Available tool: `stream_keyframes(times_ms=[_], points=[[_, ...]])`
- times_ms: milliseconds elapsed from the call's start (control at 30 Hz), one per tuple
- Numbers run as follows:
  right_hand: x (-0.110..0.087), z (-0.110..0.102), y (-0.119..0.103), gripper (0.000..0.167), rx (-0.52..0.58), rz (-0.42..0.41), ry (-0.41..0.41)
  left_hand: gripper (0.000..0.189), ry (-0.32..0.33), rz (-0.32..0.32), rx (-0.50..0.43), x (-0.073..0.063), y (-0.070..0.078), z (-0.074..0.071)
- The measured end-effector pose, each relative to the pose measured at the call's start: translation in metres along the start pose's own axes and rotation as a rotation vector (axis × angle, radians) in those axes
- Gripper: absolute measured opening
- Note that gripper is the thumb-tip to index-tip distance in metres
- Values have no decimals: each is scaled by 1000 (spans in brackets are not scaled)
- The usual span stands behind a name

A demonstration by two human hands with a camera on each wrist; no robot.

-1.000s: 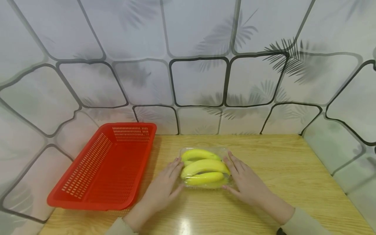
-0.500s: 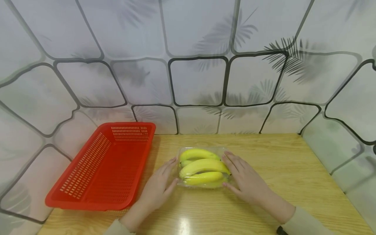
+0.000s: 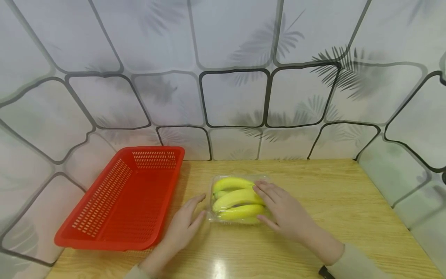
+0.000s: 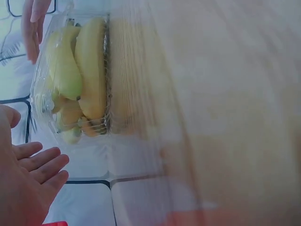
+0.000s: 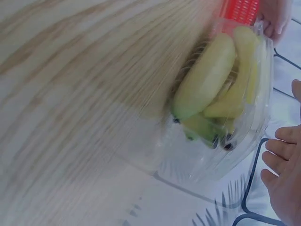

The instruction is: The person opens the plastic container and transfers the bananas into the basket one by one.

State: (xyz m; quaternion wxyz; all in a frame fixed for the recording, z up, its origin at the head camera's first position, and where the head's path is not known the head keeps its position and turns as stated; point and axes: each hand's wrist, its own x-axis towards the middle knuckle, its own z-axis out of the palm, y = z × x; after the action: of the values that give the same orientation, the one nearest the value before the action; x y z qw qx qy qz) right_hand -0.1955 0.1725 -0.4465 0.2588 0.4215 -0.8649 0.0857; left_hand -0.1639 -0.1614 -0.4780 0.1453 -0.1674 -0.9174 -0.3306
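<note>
A clear plastic clamshell box (image 3: pixel 211 217) stands on the wooden table, and several yellow bananas (image 3: pixel 237 199) show through its lid. My left hand (image 3: pixel 182 224) is just left of the box with fingers extended and a gap between; the left wrist view shows that hand (image 4: pixel 35 174) with its palm turned up beside the box. On the other side my right hand (image 3: pixel 287 211) overlaps the box's right end in the head view, fingers straight. In the right wrist view its fingers (image 5: pixel 280 150) appear apart from the box wall. Neither hand grips anything.
At the left of the table sits a red plastic basket (image 3: pixel 153 245) with slotted sides, its right rim close to my left forearm. A patterned wall covering (image 3: pixel 235 99) rises behind the table and along both sides. The wooden tabletop (image 3: pixel 331 186) extends to the right.
My left hand has drawn back leftward from the box, leaving a gap. My right hand has shifted left over the box's right end. The box has moved slightly left.
</note>
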Motion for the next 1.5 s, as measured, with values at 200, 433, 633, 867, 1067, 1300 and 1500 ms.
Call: stream_keyframes(times_ms=[200, 433, 633, 867, 1067, 1300, 1500], points=[[6, 1, -6, 68, 11, -22, 15, 41, 8, -48, -72, -3, -1, 2], [17, 3, -15, 67, 8, -67, 26, 33, 33, -114, -263, -4, -3, 4], [25, 4, -27, 71, 0, -63, -23, 28, 65, -126, -387, -5, -4, 9], [34, 8, -39, 71, 31, -70, -10, 25, 62, -216, -439, -4, -4, 12], [40, 13, -44, 68, 31, -72, -14, 26, 22, -307, -578, -5, -2, 12], [49, 16, -52, 65, 12, -83, -60, 30, -28, -325, -685, -4, -2, 13], [57, 20, -56, 65, 24, -101, -57, 32, -53, -331, -699, -2, -4, 17]])
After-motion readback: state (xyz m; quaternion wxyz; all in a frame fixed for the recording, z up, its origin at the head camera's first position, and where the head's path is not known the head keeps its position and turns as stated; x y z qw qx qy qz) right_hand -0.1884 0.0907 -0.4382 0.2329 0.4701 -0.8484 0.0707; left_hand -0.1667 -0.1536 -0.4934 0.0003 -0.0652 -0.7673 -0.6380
